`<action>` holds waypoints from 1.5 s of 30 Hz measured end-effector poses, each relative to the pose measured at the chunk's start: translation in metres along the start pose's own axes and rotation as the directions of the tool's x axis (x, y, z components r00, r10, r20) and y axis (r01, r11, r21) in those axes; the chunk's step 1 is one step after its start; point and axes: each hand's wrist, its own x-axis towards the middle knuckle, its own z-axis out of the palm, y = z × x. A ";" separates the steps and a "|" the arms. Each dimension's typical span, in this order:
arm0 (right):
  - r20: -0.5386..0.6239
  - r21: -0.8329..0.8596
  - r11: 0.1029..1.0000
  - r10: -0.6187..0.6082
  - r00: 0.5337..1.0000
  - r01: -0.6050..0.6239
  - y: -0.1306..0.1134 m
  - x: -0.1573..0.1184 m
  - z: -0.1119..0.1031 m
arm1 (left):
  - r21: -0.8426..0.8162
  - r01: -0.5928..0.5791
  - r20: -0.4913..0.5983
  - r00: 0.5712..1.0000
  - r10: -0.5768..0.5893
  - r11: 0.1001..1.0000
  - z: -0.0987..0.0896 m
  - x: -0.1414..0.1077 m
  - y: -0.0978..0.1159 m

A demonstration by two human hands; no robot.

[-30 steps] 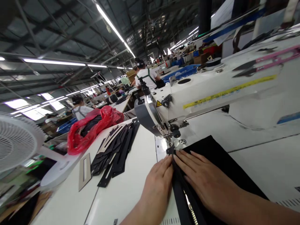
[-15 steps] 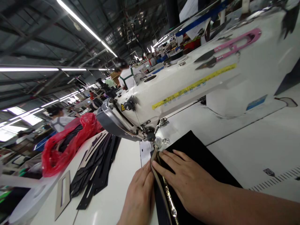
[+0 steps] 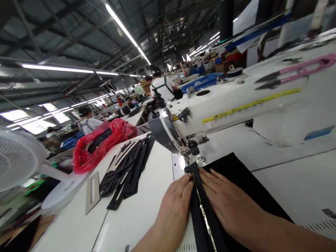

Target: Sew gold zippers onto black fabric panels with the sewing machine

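A black strip (image 3: 193, 203) with a slot and a gold-toothed zipper (image 3: 201, 206) lies lengthwise under the sewing machine's presser foot area (image 3: 187, 159). On its left edge, my left hand (image 3: 173, 208) has its fingers closed together at the strip, the fingertips near the slot's far end. My right hand (image 3: 231, 203) lies flat with fingers stretched along the strip's right side, over a larger black fabric piece (image 3: 236, 175). That piece spreads out to the right beneath my right hand. The needle tip is too small to make out.
The white sewing machine (image 3: 236, 101) spans the right, with pink-handled snips (image 3: 296, 71) on top. Slotted black strips (image 3: 128, 168) are piled left, beside a beige-faced frame (image 3: 93, 192). Beyond are a red plastic bag (image 3: 102, 143), a white fan (image 3: 19, 157) and co-workers (image 3: 162, 87).
The strip's edge, raised between my hands before, now lies flat with its slot around the zipper. Both hands remain near the presser foot. The view has shifted left.
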 end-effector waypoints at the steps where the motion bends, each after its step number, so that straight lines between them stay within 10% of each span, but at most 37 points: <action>1: 0.000 -0.024 0.999 -0.029 1.000 0.029 0.001 0.000 -0.001 | -0.017 0.016 0.001 1.000 -0.016 1.000 0.000 0.000 0.001; 10: 0.014 -0.179 0.972 -0.150 0.989 0.150 0.010 -0.002 -0.001 | -0.132 0.150 -0.021 0.988 -0.154 0.980 -0.001 0.003 0.006; 45: 0.030 -0.153 0.979 -0.130 0.991 0.133 0.037 0.024 0.007 | -0.093 0.073 -0.034 0.996 -0.077 0.993 0.018 0.034 -0.020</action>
